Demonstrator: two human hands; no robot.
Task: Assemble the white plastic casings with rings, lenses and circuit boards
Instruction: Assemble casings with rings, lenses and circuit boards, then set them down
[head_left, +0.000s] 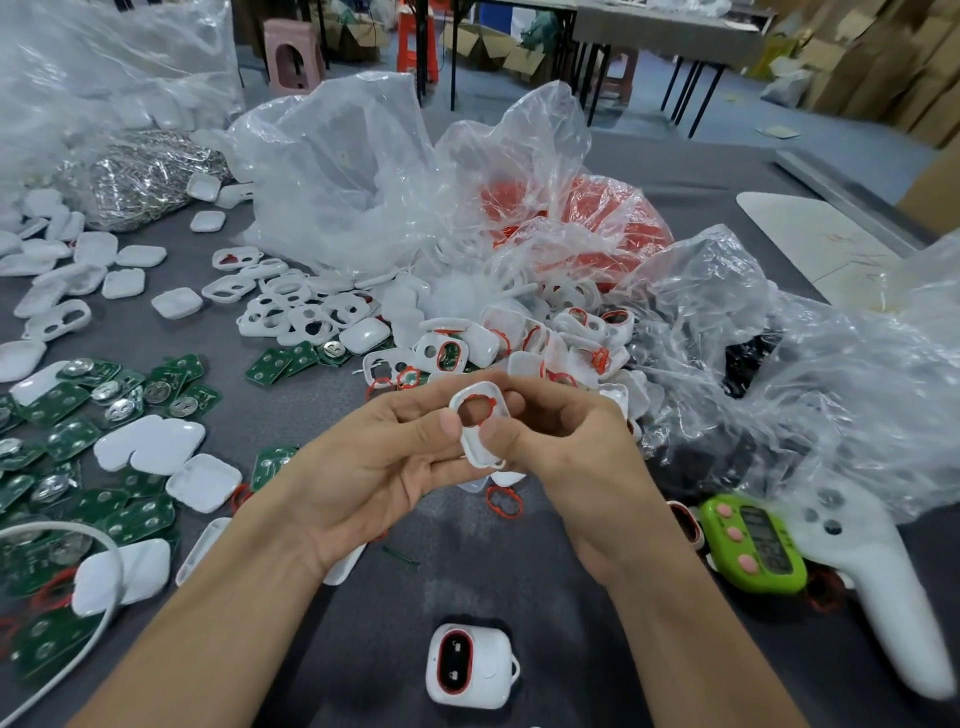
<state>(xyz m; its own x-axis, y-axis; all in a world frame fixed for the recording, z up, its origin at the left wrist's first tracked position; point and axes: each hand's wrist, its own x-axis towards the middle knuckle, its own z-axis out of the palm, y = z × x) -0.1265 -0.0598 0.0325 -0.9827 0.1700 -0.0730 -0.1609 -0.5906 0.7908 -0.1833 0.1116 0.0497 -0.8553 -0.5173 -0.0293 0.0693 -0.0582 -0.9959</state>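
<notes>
Held item: white rounded plastic casing frame (480, 441) with a thin red ring (480, 399) along the upper rim of its oval opening, raised above the grey surface (467, 571), centre.
Left hand (384, 462): thumb and fingers pinch the frame's left edge.
Right hand (561, 431): thumb and curled fingers pinch its right side.
Left: scattered green circuit boards (67, 441).
Near edge: assembled white casing (470, 665), lying flat.

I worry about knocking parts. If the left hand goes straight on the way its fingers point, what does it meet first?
Probably the right hand, which holds the same white casing from the opposite side; depth there is unclear.
</notes>
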